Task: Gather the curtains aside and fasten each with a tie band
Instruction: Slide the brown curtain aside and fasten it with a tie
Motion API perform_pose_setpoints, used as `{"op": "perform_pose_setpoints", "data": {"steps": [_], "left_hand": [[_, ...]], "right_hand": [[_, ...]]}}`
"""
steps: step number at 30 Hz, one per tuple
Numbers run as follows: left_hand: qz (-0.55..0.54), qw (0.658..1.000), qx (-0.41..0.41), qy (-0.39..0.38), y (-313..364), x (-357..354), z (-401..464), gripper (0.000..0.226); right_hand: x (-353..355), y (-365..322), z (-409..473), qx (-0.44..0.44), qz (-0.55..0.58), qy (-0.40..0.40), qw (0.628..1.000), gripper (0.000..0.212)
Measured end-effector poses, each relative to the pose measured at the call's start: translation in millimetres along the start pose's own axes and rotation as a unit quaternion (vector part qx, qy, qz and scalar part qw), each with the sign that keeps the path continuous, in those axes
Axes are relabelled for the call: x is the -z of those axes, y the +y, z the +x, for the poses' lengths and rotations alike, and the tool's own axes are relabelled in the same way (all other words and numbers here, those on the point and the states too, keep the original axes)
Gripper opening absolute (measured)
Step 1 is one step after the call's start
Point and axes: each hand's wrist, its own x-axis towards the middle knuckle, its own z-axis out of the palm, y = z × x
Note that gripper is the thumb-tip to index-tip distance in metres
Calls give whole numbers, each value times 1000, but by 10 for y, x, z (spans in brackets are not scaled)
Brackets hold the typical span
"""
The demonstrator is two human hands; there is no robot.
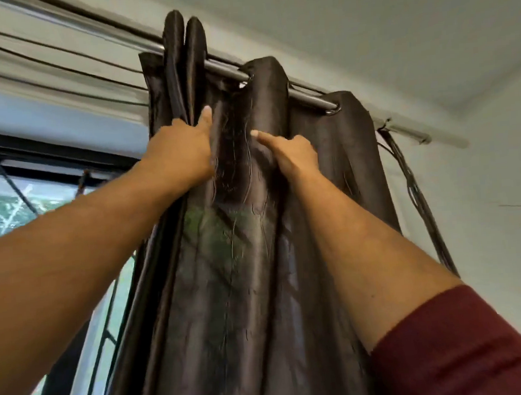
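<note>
A dark brown glossy curtain (243, 275) hangs by eyelets from a metal rod (310, 96) high on the wall, bunched into folds at the right side of the window. My left hand (179, 153) grips the left folds just under the rod, thumb pointing up along the fabric. My right hand (293, 155) pinches a middle fold a little lower, its thumb stretched toward the left. Both arms reach up; the right one wears a dark red sleeve (467, 346). No tie band is visible.
The window (4, 212) with a dark frame and greenery outside lies at the left. Black cables (42, 49) run along the wall above it. A bundle of dark cords (419, 198) hangs from the rod's right end against the pale wall.
</note>
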Motion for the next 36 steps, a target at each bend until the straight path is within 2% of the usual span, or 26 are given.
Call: {"op": "perform_pose_setpoints", "data": {"steps": [3,5,7,8,10,11,12,13,14,15,16,17,19,20,22,24,25,28,30,31,32,33,34,36], "left_hand": [[2,1000,-2,-10,81,73,59,90],[6,999,-12,-29,172,34,61,86],[-27,999,-5,-47,255,-33,43,75],[-56,998,9,-40,316,-59,42,67],[-102,994,32,-5,509,-62,20,47],[-120,992,38,9,569,-41,-4,40],[-127,991,34,25,625,-27,-32,39],[-156,986,39,38,669,-22,-51,46],[-175,982,48,45,691,-23,-81,55],[-173,983,54,35,701,-49,-97,62],[-132,990,50,16,716,-98,-86,75],[-90,995,45,-6,749,-159,-81,88],[-59,997,27,-33,881,-249,-83,101],[-53,998,15,-38,948,-275,-81,102],[-48,998,-11,-42,1069,-302,-71,102],[-46,997,-37,-49,1167,-326,-69,102],[-54,996,-52,-53,1200,-337,-71,102],[-67,993,-79,-55,1243,-278,-101,97],[-93,992,-78,-46,1238,-231,-228,96],[-111,990,-75,-39,1247,-200,-344,95],[-124,989,-69,-37,1250,-222,-487,91],[-135,988,-62,-37,1252,-275,-626,78],[-147,987,-41,-46,1242,-362,-839,55],[-176,983,25,-54,1181,-602,-1290,7]], "right_hand": [[-165,-63,46,-15,-64,12,998,58],[-239,-216,42,18,-54,-15,998,35],[-254,-434,22,82,61,-125,987,15],[-207,-526,-5,107,109,-193,969,12],[-13,-549,-3,139,114,-250,951,23],[84,-556,-13,134,86,-241,958,37],[175,-525,-13,141,40,-191,971,53],[262,-461,-1,149,-3,-109,983,62],[349,-358,0,154,-40,-12,987,62],[416,-220,-6,151,-52,64,985,52],[473,-51,-10,133,-55,96,985,43],[499,112,-11,104,-56,80,990,50],[481,357,-15,29,-42,1,999,82],[465,423,-27,10,-40,-4,999,91],[463,501,20,-5,-55,41,998,100],[524,561,60,-37,-83,79,993,94],[575,571,50,-42,-77,66,994,83],[659,491,-32,7,3,-26,1000,46],[694,412,-118,43,104,-65,991,49],[689,424,-163,58,148,-84,984,45],[674,519,-254,70,143,-125,979,34],[618,694,-267,102,133,-175,970,23],[538,913,-412,104,108,-219,964,18],[521,1261,-1044,69,35,-250,965,19]]}}
